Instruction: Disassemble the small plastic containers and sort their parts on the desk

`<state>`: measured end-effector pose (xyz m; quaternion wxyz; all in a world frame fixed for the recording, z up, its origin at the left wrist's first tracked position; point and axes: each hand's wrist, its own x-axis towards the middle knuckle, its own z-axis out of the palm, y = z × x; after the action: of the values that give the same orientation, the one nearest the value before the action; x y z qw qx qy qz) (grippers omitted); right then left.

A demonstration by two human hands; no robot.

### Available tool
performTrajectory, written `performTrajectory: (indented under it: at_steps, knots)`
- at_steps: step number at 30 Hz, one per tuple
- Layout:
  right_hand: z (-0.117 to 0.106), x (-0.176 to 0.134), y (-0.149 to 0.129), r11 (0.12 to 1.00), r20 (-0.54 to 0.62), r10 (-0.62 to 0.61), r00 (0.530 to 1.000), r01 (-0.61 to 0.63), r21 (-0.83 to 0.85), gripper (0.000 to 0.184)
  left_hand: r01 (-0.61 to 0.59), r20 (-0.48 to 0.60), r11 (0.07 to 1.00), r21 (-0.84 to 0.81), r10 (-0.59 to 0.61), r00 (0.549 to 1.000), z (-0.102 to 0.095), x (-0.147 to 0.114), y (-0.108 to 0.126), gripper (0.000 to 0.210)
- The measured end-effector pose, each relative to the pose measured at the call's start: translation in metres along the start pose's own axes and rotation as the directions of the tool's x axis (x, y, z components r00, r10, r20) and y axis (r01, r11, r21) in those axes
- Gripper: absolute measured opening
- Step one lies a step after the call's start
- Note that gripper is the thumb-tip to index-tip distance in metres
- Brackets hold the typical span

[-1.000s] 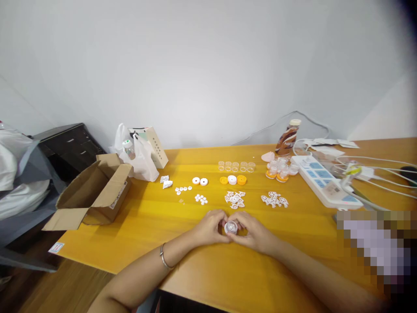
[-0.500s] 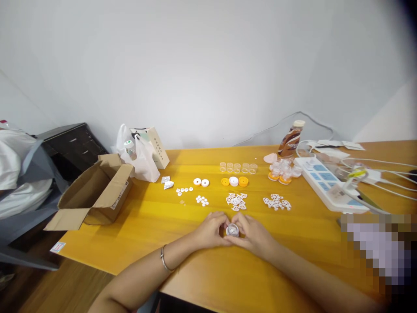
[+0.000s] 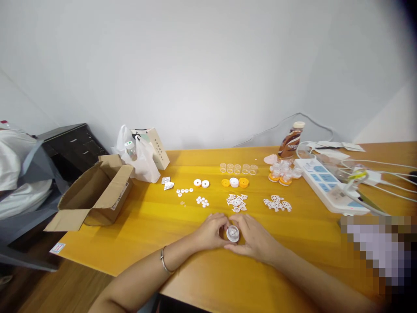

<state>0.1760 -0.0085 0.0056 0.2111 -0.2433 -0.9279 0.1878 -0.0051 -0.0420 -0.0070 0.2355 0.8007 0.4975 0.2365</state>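
A small round part, clear and white (image 3: 233,234), is between my hands close to the front of the table. My left hand (image 3: 212,232) has its thumb and fingers closed on the part's left side. On the other side my right hand (image 3: 256,237) curves round it, index finger above and thumb below. Just beyond lie white lattice pieces (image 3: 237,202), with a second lattice group (image 3: 277,203) to their right. Small white discs (image 3: 202,202) sit ahead of my left hand. Farther back are orange and white round caps (image 3: 234,182) and a row of clear rings (image 3: 237,169).
An open cardboard box (image 3: 107,195) stands at the left, near a white plastic bag (image 3: 145,163). At the right are a brown bottle (image 3: 290,141), assembled clear-and-orange pieces (image 3: 284,171) and a power strip (image 3: 327,184) with cables. Foil packets (image 3: 168,185) lie left of centre.
My right thumb has slid down off the front of the round part, so its top shows more fully. My left hand has barely moved.
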Motion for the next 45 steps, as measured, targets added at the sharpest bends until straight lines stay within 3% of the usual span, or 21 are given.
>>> performTrajectory:
  at_steps: [3,7,11,15,19,22,28,31,35,40,45]
  knots:
    - [0.001,0.001,0.0,0.998,0.024,0.008,1.0,-0.007,-0.056,0.013,0.006,0.012,0.999,0.033,-0.006,1.0,0.0,0.0,0.0,0.028]
    - [0.0,0.002,0.0,0.997,0.019,-0.034,0.999,0.035,-0.063,0.021,-0.031,0.001,0.999,0.033,0.031,1.0,0.001,0.0,-0.002,0.03]
    - [0.001,0.001,0.0,0.991,0.002,-0.06,0.998,0.06,-0.121,0.01,-0.021,0.005,0.997,0.068,0.021,1.0,0.001,0.0,-0.002,0.029]
    - [0.001,-0.002,0.002,0.975,-0.105,-0.203,0.974,0.191,-0.115,0.009,-0.027,0.014,0.997,0.066,0.026,1.0,-0.001,0.0,0.002,0.028]
    - [-0.003,-0.003,0.007,0.966,-0.251,-0.259,0.933,0.252,-0.06,0.013,-0.049,0.004,0.998,0.026,0.049,0.999,-0.002,-0.002,0.003,0.031]
    - [-0.004,-0.003,0.012,0.976,-0.329,-0.205,0.922,0.216,-0.005,0.017,-0.06,-0.003,0.998,0.025,0.06,0.998,-0.001,-0.003,0.003,0.034]
    - [-0.004,-0.001,0.019,0.986,-0.352,-0.037,0.935,0.091,0.138,0.016,-0.102,0.0,0.993,-0.063,0.102,0.995,-0.002,-0.004,0.002,0.048]
    - [-0.005,0.0,0.02,0.985,-0.402,0.034,0.915,0.037,0.167,0.015,-0.11,-0.106,0.981,-0.162,0.094,0.99,-0.009,-0.005,0.006,0.054]
    - [-0.005,-0.001,0.018,0.966,-0.312,0.127,0.942,-0.046,0.253,0.017,-0.153,-0.339,0.97,-0.187,0.082,0.937,-0.02,-0.005,0.019,0.05]
    - [-0.001,-0.003,0.016,0.941,-0.126,0.153,0.98,-0.105,0.322,0.02,-0.244,-0.308,0.951,-0.189,0.179,0.934,-0.018,-0.002,0.033,0.045]
    - [0.002,-0.004,0.017,0.901,-0.089,0.239,0.967,-0.186,0.392,0.027,-0.233,-0.256,0.957,-0.17,0.186,0.949,-0.02,0.0,0.039,0.034]
